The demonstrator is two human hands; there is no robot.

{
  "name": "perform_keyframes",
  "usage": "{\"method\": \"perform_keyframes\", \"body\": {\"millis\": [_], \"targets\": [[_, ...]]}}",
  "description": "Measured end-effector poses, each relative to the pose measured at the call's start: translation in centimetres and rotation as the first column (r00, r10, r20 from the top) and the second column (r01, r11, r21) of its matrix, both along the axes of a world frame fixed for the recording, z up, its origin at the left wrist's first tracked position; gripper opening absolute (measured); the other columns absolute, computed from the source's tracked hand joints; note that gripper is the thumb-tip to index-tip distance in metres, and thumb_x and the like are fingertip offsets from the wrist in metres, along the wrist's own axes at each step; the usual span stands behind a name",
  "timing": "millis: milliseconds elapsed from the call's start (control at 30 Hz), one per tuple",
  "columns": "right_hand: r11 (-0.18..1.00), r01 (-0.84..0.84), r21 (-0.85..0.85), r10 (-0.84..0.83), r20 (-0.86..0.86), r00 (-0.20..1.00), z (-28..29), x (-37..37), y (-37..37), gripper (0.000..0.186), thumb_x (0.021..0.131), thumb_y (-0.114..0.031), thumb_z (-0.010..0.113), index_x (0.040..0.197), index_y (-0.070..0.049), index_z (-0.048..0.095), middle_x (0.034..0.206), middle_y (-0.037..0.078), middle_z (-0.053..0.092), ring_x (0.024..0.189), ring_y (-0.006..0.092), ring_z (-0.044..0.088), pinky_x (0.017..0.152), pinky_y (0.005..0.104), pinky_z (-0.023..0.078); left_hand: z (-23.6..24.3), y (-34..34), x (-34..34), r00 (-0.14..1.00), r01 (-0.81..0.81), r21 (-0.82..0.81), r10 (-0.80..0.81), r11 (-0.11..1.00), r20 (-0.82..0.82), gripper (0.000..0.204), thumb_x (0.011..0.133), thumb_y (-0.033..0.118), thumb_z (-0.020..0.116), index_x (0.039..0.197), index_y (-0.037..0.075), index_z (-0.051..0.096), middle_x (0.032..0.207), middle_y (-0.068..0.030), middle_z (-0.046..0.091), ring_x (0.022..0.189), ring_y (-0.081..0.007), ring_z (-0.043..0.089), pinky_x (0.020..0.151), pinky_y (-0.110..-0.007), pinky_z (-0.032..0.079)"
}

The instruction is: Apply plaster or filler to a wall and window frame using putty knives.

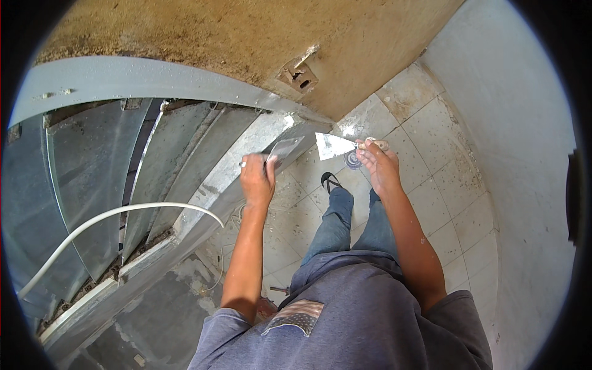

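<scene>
My right hand (381,165) is closed around the wooden handle of a putty knife (333,146). Its wide blade points left and carries whitish smears. In my left hand (257,180), closed fingers grip a flat grey scraper (285,149) whose broad end extends up and to the right. The scraper's handle is mostly hidden by my fingers. This hand is beside the pale window sill (237,145), and I cannot tell whether it touches it. A gap separates the two tools.
Glass louvre panes (95,179) fill the window on the left, with a white cable (117,213) curving across them. A brown wall with an open electrical box (300,78) rises ahead. Dusty floor tiles (431,154) have a round drain (353,160) by my feet. A grey wall (524,123) bounds the right.
</scene>
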State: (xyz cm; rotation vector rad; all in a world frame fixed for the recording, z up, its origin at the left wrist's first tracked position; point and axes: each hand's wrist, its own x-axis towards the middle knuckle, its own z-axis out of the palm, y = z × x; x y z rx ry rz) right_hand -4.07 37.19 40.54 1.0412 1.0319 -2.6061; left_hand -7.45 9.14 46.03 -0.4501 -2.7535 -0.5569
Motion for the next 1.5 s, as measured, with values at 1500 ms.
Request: {"method": "perform_keyframes", "body": {"millis": [1500], "targets": [[0.982,0.05,-0.184,-0.059,-0.041,0.997,2.4,2.5,-1.2,0.017,0.087,-0.011,0.063,0.097,0.002,0.058,0.099,0.017,0.064,0.091,0.0254,0.063,0.09,0.0381,0.051,-0.2,-4.6,6.7,0.905,-0.393,0.144,0.355,0.908,0.234,0.02,0.087,0.013,0.062,0.076,0.001,0.052,0.069,-0.0163,0.049,0.062,-0.0249,0.047,0.06,-0.037,0.04]]}}
